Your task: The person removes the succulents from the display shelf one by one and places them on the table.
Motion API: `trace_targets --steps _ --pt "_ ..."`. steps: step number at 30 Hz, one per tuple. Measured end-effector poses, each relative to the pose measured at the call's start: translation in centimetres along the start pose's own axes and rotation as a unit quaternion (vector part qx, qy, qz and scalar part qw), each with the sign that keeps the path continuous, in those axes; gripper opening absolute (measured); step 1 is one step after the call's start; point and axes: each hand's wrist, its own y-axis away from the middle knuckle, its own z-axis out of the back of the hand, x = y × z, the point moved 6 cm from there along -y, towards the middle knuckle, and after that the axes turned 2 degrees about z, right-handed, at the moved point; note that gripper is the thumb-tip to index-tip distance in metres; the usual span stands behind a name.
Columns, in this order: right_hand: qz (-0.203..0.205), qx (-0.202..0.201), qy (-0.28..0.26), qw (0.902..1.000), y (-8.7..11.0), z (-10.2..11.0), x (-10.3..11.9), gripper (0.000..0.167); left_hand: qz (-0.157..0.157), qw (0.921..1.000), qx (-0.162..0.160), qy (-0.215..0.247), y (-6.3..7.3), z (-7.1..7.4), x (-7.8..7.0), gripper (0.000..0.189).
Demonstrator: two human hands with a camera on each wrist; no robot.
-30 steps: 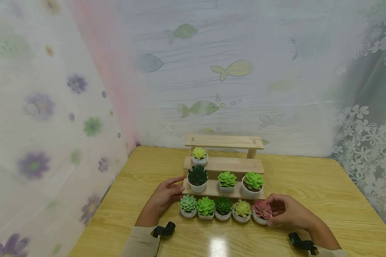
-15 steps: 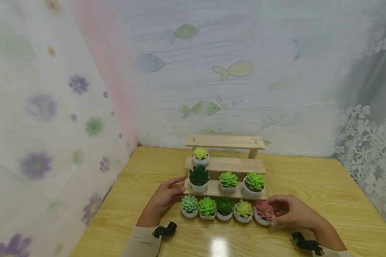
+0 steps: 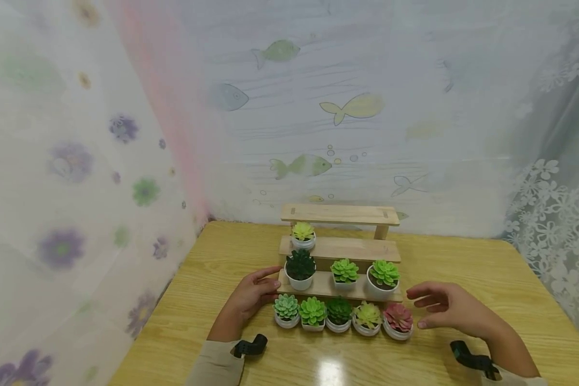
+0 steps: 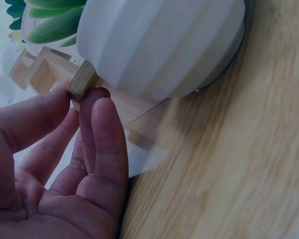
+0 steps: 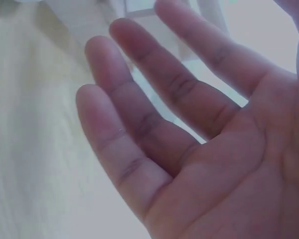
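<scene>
My left hand (image 3: pixel 252 294) pinches the left end of the lowest step of a wooden tiered plant stand (image 3: pixel 340 213); in the left wrist view the thumb and fingers meet on the board's end (image 4: pixel 83 80), beside a white ribbed pot (image 4: pixel 164 45). To the right of the stand, my right hand (image 3: pixel 455 309) is held with relaxed, spread fingers and nothing in them. Nearest to it is a potted pink succulent (image 3: pixel 398 320), a small gap away. That plant ends a front row on the table with a yellow succulent (image 3: pixel 367 317), a dark green one (image 3: pixel 339 313) and others.
The stand's lowest step holds a dark succulent (image 3: pixel 300 268) and two bright green ones, the right one in a round pot (image 3: pixel 383 279). A yellow-green succulent (image 3: pixel 303 235) sits on the middle step. Patterned curtains stand behind the wooden table (image 3: pixel 458 257).
My right hand has let go of the pink succulent's pot and moved away to the right. The left hand stays at the stand; the whole view has shifted slightly.
</scene>
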Motion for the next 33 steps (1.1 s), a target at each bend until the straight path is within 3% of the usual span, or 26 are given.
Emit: trace_targets --steps 13,23,33 --pt "0.032 -0.096 0.090 0.9909 -1.2 2.0 3.5 0.048 0.002 1.0000 -0.002 0.001 -0.1 0.0 -0.1 0.058" --pt "0.045 -0.146 0.100 0.9832 -3.0 3.0 6.1 0.048 0.000 1.0000 0.000 -0.002 0.3 -0.2 -0.2 0.057" --pt "0.049 -0.138 0.098 0.9843 -5.9 3.0 8.9 0.051 0.001 1.0000 -0.001 -0.007 0.2 -0.1 -0.2 0.058"
